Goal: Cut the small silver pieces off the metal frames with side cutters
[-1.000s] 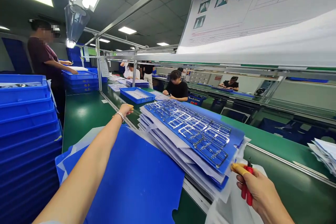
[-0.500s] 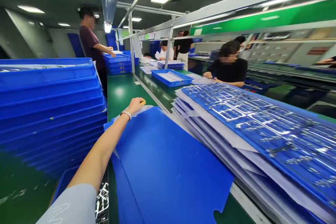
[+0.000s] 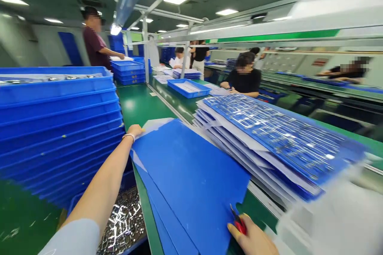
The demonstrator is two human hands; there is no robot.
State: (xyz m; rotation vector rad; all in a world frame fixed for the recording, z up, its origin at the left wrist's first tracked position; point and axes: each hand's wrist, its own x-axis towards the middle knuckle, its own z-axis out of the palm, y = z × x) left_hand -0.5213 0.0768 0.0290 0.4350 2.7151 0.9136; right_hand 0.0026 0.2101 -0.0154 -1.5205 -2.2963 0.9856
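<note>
A stack of blue plastic sheets (image 3: 191, 167) lies on the green bench in front of me, with a white paper sheet (image 3: 155, 125) showing at its far edge. My left hand (image 3: 136, 130) is closed at the far left corner of the stack, its fingers partly hidden. At the near right corner, my right hand (image 3: 254, 237) holds a small tool with red handles and a dark pointed tip, apparently nippers (image 3: 239, 223). Yellow covers show on my fingertips, and the right thumb and fingers are beside the sheet's notched edge.
Tall stacked blue trays (image 3: 56, 115) stand at the left. Below the bench edge, a bin holds shiny metal parts (image 3: 125, 219). Layered sheets bearing metal frames (image 3: 257, 123) lie at the right, near a blurred white object (image 3: 335, 219). A blue tray (image 3: 188, 88) and co-workers are farther back.
My left hand has moved left and nearer along the far edge of the sheets. My right hand with the red-handled nippers has come into view. The view has shifted, showing more metal parts below.
</note>
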